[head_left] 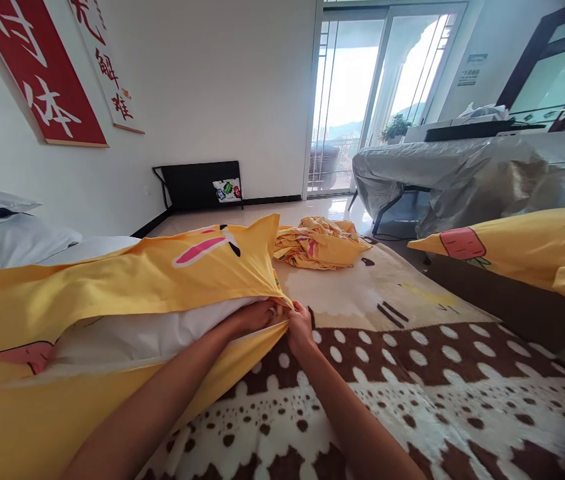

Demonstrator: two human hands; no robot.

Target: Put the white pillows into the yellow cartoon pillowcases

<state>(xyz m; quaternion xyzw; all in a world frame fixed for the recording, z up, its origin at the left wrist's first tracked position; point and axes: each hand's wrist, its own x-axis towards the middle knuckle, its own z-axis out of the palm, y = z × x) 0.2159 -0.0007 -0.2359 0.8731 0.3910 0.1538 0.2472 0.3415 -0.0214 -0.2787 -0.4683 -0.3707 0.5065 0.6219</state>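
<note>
A yellow pillowcase [112, 280] with pink cartoon marks lies across the bed at the left, and a white pillow [152, 333] shows through its open side. My left hand [255, 315] rests at the corner of that opening, fingers pinched on the yellow cloth beside the white pillow. My right hand [299, 328] meets it at the same corner and pinches the pillowcase edge. Both forearms reach in from the bottom of the view.
A brown and white dotted blanket [412, 387] covers the bed. A crumpled yellow cloth [319, 241] lies further back. Another yellow pillow [527, 250] sits at the right. White pillows [7, 240] lie far left. A covered table [462, 173] stands near the glass door.
</note>
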